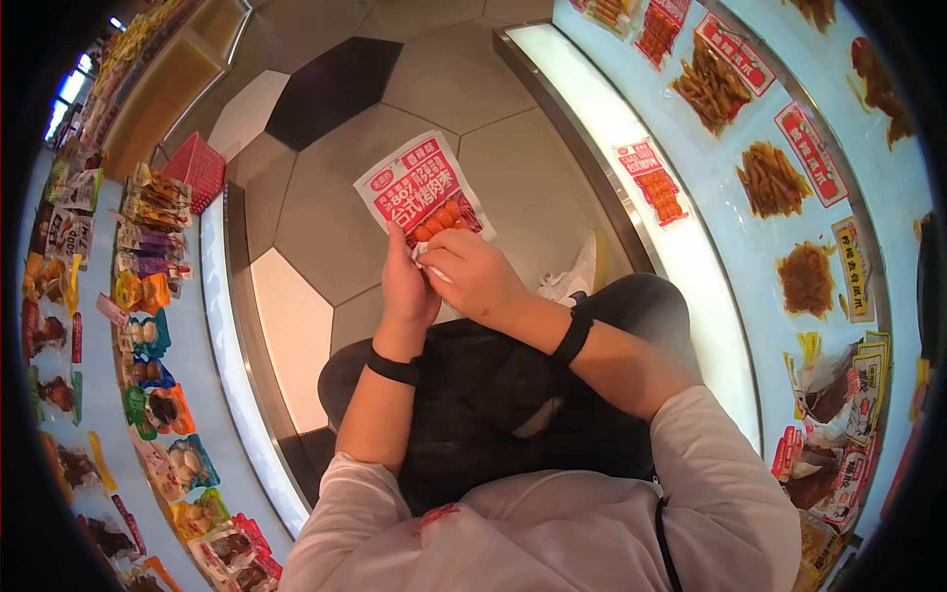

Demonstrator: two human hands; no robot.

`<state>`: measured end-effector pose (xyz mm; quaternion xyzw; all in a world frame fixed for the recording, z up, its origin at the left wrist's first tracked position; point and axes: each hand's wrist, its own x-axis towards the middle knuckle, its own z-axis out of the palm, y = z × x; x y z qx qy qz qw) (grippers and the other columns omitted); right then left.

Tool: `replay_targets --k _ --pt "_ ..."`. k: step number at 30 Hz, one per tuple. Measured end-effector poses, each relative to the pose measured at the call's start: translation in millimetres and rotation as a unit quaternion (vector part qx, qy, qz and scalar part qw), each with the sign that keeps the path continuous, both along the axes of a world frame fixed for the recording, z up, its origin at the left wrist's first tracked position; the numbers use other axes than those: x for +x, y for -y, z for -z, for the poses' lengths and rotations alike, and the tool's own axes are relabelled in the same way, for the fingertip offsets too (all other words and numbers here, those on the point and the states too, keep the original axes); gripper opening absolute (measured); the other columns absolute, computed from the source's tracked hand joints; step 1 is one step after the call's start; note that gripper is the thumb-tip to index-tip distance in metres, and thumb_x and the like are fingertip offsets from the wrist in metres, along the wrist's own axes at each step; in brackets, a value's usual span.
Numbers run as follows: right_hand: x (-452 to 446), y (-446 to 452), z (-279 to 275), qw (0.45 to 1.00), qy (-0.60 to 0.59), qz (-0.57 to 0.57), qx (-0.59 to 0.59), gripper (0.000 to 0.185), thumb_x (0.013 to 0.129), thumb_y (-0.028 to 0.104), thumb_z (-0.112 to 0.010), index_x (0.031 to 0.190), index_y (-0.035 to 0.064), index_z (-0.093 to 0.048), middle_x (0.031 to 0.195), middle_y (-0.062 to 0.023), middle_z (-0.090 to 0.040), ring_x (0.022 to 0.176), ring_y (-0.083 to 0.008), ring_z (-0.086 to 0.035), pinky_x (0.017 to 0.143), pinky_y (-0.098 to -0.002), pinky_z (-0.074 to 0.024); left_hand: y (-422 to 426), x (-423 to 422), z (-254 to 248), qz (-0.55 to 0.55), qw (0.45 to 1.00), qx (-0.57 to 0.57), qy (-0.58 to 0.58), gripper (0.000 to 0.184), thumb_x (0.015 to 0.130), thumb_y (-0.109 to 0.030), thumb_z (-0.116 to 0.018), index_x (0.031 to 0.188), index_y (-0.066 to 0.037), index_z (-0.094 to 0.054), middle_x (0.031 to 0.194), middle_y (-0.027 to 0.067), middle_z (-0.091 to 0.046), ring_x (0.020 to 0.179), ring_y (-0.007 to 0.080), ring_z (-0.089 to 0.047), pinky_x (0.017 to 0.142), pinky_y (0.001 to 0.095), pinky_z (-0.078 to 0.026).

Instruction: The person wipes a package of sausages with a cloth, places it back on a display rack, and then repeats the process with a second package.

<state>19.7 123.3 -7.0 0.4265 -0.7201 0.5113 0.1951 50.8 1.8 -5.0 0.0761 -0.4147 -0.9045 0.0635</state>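
A red-and-white snack packet (419, 183), printed with several orange sausage-like pieces, is held up in front of my lap. My left hand (404, 281) grips its lower left edge, thumb on the front. Across the packet's lower part lies my right hand (472, 274), its fingers closed on a small white piece (422, 259). Whether that piece is a wipe or a fold of the packet I cannot tell. Both wrists wear black bands.
Light-blue shelves (691, 128) of snack packets run along my right, with a similar red packet (651, 185) on the lit low ledge. More hanging packets (153, 326) line my left. A pink basket (196, 170) stands at the far left on the tiled floor (326, 217).
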Motion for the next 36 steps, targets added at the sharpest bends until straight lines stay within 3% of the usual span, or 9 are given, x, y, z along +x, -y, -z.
replay_targets --k 5,7,12,14,23,27,30,33,36 --pt "-1.4 0.1 10.3 0.991 0.062 -0.058 0.100 0.014 0.077 0.013 -0.070 0.089 0.0060 -0.065 0.090 -0.0077 -0.060 0.081 -0.0284 -0.062 0.069 -0.0379 -0.0525 18.2 -5.8 -7.8 -0.067 0.995 0.071 -0.025 0.054 0.108 -0.043 -0.028 0.134 0.000 -0.047 0.130 0.0146 -0.059 0.119 0.0274 -0.058 0.103 0.0403 -0.046" --pt "-7.3 -7.3 13.2 0.983 0.083 -0.057 0.155 0.015 0.079 0.013 -0.069 0.091 0.0055 -0.066 0.092 -0.0084 -0.061 0.081 -0.0289 -0.063 0.070 -0.0378 -0.0530 24.8 -6.6 -5.5 -0.081 0.997 0.009 -0.003 0.045 0.108 -0.036 -0.037 0.133 -0.001 -0.048 0.129 0.0139 -0.059 0.116 0.0262 -0.060 0.101 0.0401 -0.048" --pt "-25.5 -16.3 -7.3 0.991 0.133 0.011 0.003 0.016 0.081 0.011 -0.067 0.096 0.0043 -0.066 0.095 -0.0108 -0.063 0.081 -0.0313 -0.064 0.071 -0.0380 -0.0537 17.5 -3.0 6.0 -0.034 0.985 -0.156 0.069 0.033 0.104 -0.025 -0.053 0.128 -0.003 -0.051 0.125 0.0107 -0.061 0.110 0.0218 -0.063 0.097 0.0367 -0.049" --pt "-28.0 -18.3 -14.6 0.986 0.161 0.016 -0.044 0.016 0.082 0.010 -0.066 0.097 0.0052 -0.066 0.094 -0.0119 -0.063 0.081 -0.0330 -0.064 0.070 -0.0386 -0.0534 14.3 -0.9 10.2 -0.038 0.989 -0.134 0.050 0.032 0.104 -0.025 -0.053 0.128 -0.003 -0.052 0.125 0.0102 -0.062 0.110 0.0213 -0.063 0.097 0.0362 -0.049" --pt "-30.9 -20.4 11.6 0.975 0.196 -0.001 0.106 0.021 0.082 0.017 -0.062 0.099 0.0056 -0.061 0.092 -0.0151 -0.063 0.082 -0.0379 -0.063 0.072 -0.0453 -0.0508 49.3 -2.7 -13.9 -0.150 0.988 -0.012 -0.044 0.035 0.105 -0.026 -0.046 0.129 -0.001 -0.050 0.127 0.0126 -0.059 0.114 0.0247 -0.062 0.098 0.0396 -0.051" --pt "-44.2 -20.3 8.0 0.964 0.254 0.079 -0.029 0.026 0.087 0.023 -0.064 0.102 0.0024 -0.058 0.081 -0.0154 -0.064 0.075 -0.0295 -0.064 0.069 -0.0389 -0.0498 44.3 -1.2 -22.2 -0.159 0.985 0.002 -0.069 0.032 0.104 -0.023 -0.050 0.127 -0.001 -0.051 0.126 0.0113 -0.060 0.113 0.0222 -0.062 0.100 0.0370 -0.050" --pt "-46.3 -27.1 -7.7 0.930 0.366 0.015 -0.004 0.037 0.088 0.034 -0.069 0.105 0.0016 -0.062 0.081 -0.0123 -0.065 0.073 -0.0214 -0.062 0.067 -0.0353 -0.0491 40.4 -2.5 -15.0 -0.153 0.986 -0.028 -0.061 0.030 0.103 -0.021 -0.052 0.126 -0.001 -0.052 0.123 0.0097 -0.062 0.112 0.0198 -0.062 0.098 0.0346 -0.049" --pt "-48.2 -32.9 -5.3 0.930 0.347 -0.048 0.112 0.038 0.091 0.034 -0.071 0.101 -0.0015 -0.067 0.085 -0.0037 -0.066 0.078 -0.0142 -0.058 0.072 -0.0291 -0.0477 39.4 -1.3 -12.6 -0.138 0.986 -0.082 -0.052 0.029 0.102 -0.019 -0.054 0.125 -0.001 -0.053 0.121 0.0085 -0.063 0.110 0.0175 -0.062 0.097 0.0329 -0.049" --pt "-56.3 -36.4 -0.4 0.890 0.376 -0.147 0.209 0.032 0.091 0.032 -0.070 0.093 0.0007 -0.072 0.080 -0.0052 -0.065 0.072 -0.0147 -0.057 0.066 -0.0301 -0.0462 42.0 -0.4 -9.9 -0.114 0.986 -0.113 -0.052 0.028 0.103 -0.019 -0.055 0.124 0.000 -0.054 0.122 0.0091 -0.063 0.109 0.0156 -0.062 0.096 0.0319 -0.049"
